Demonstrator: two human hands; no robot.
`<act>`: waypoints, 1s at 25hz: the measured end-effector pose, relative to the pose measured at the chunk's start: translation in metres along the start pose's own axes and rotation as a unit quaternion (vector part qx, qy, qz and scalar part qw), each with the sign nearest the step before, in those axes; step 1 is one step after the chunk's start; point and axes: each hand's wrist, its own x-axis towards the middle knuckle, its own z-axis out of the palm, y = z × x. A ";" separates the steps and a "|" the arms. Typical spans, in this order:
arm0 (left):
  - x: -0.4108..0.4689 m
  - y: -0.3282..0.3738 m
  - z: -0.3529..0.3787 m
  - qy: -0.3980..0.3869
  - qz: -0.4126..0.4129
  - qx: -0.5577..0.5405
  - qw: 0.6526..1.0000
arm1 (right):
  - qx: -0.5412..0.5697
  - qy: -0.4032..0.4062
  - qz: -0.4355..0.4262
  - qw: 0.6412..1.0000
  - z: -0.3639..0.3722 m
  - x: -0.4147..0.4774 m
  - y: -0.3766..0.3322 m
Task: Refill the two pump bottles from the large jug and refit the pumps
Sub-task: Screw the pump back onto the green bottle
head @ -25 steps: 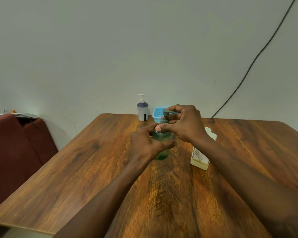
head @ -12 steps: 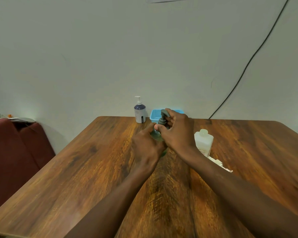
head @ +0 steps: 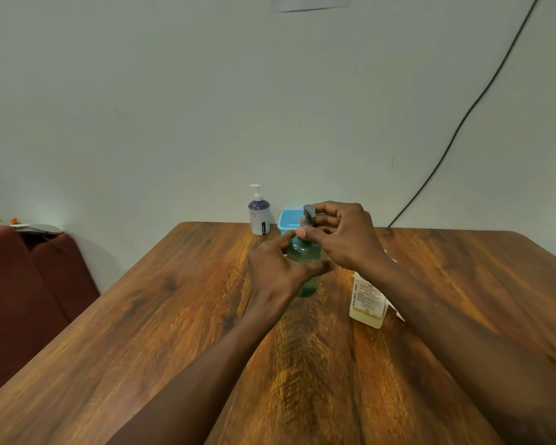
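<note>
Green translucent pump bottle (head: 304, 256) in left hand (head: 278, 273), fingers curled round body, base down near table centre. Right hand (head: 345, 237) above, thumb and fingers pinching grey pump (head: 309, 212) at bottle neck. Large jug (head: 366, 305), yellowish liquid low inside, just right of bottle, top hidden behind right forearm. At far edge: second pump bottle (head: 259, 215), white pump fitted, upright beside blue basket (head: 288, 220). Wooden table (head: 174, 316) under everything. Black cable (head: 463, 123) slanting down wall. Red sofa (head: 20, 284) off left.
</note>
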 end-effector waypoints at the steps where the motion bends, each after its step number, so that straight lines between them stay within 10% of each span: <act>1: 0.005 0.001 0.005 0.002 -0.006 0.005 1.000 | -0.018 0.013 -0.005 1.000 -0.002 0.006 0.001; 25: 0.235 -0.108 0.209 -0.140 -0.107 0.058 0.983 | -0.090 0.042 0.018 0.995 0.009 0.245 0.213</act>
